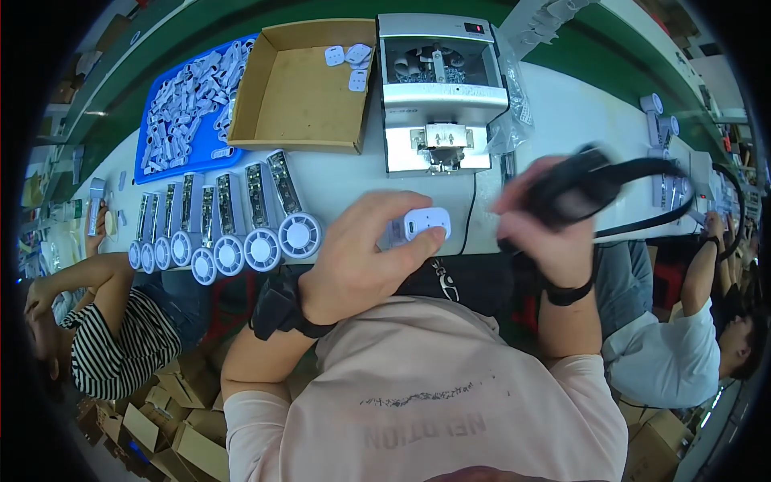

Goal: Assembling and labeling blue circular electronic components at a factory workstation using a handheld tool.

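My left hand [365, 255] is closed round a small white plastic housing [426, 222], thumb and fingers on its sides. The housing's rounded face points up and shows a dark slot and small holes. To its right, my right hand [552, 221] grips a black corded electric screwdriver [572, 186], blurred by motion and held apart from the housing. Beyond both hands stands a silver screw feeder [438, 104] with loose screws behind its clear window. Left of my left hand, several white handheld fans [261, 247] lie in a row, circuit boards showing in their open handles.
A cardboard tray [309, 100] holds several white caps [358, 55] at its far right. Beside it, a blue tray [149, 153] is heaped with small white parts. The screwdriver's black cable [642, 229] runs right. People sit on both sides; cartons [205, 450] lie below left.
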`<state>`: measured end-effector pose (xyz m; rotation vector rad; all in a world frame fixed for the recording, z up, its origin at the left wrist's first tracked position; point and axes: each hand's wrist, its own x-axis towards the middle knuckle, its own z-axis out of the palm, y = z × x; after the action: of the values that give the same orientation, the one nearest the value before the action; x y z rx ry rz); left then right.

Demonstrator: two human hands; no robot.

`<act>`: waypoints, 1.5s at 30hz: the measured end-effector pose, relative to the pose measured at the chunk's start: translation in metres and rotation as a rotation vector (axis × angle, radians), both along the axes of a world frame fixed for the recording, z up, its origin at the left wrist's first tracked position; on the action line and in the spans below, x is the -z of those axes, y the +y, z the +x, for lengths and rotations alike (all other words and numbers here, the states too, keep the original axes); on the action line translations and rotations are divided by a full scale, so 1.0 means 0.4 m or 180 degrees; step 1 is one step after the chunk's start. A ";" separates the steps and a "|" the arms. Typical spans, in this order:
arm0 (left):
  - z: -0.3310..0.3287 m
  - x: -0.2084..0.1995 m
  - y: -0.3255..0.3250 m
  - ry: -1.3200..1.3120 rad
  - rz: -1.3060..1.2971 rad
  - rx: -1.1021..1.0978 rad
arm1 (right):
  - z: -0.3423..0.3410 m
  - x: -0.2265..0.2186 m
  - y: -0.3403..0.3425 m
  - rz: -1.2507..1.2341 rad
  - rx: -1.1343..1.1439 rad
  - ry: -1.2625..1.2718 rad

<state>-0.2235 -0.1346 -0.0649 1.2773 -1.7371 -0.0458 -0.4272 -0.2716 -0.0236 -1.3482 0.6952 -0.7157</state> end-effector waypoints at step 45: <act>-0.051 0.018 0.010 0.1396 0.0393 0.0005 | 0.153 -0.185 0.030 -0.1297 -0.1078 -0.1336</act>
<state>-0.2440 -0.1306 -0.0722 1.2437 -1.3725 -0.4096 -0.3659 -0.2594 0.0506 -1.5668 -0.0218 -0.8553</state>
